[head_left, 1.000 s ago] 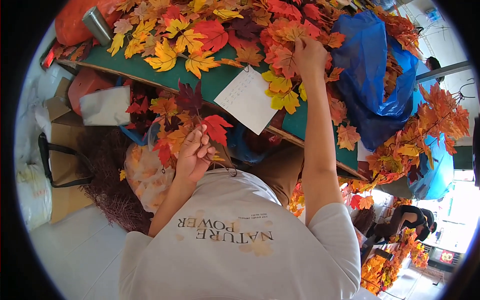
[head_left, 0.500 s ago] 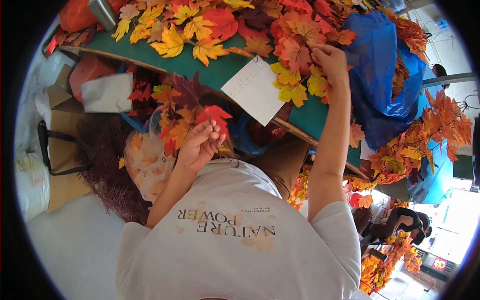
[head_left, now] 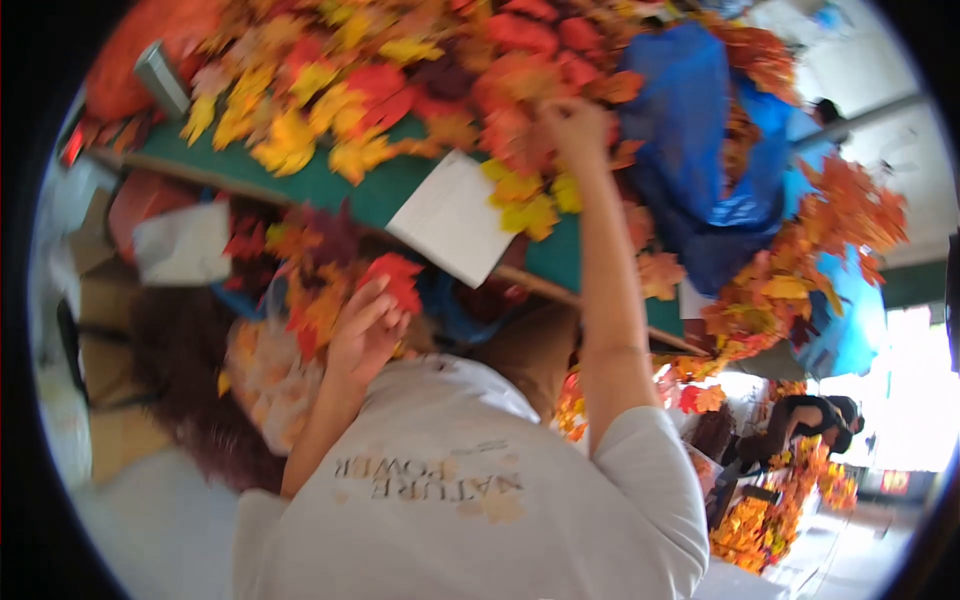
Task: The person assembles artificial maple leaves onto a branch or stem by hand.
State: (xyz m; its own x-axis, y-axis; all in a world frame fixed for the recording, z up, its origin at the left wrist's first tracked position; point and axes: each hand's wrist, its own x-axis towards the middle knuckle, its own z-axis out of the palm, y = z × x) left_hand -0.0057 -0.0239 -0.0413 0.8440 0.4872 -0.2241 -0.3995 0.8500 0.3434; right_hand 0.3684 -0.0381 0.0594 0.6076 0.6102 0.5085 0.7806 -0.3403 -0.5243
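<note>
Artificial maple-leaf spray (head_left: 318, 305), orange to maroon, is hanging in front of the torso at the left, lower than the table edge; a red leaf (head_left: 402, 285) is standing out just beyond the fingertips of the left hand (head_left: 365, 330). That hand is curling its fingers together, seemingly pinching the stem, though blur is hiding the exact contact. A loosening pinch could be letting the spray twist or drop, and leaf tips could be snagging on the table's near edge if lifted too close. Right hand (head_left: 578, 132) is bending its fingers against a red-orange leaf cluster (head_left: 515, 135) on the green table (head_left: 560, 258); whether they are clamping a leaf or only touching, I cannot tell. Leaves are overlapping thickly here, so a hard pull could be dragging neighbours along or tearing one loose, stems perhaps being tangled beneath. Yellow leaves (head_left: 530, 205) are lying just below, close to the forearm. White paper (head_left: 450, 215) is jutting past the table edge and could be sliding off if an arm or trailing leaf brushes it. Blue plastic bag (head_left: 680, 120) is sitting just right of the working arm; an outward elbow could be shoving it. Farther out, a metal tumbler (head_left: 162, 80) is leaning in view at upper left, and another person (head_left: 812, 425) is bending at far right.
</note>
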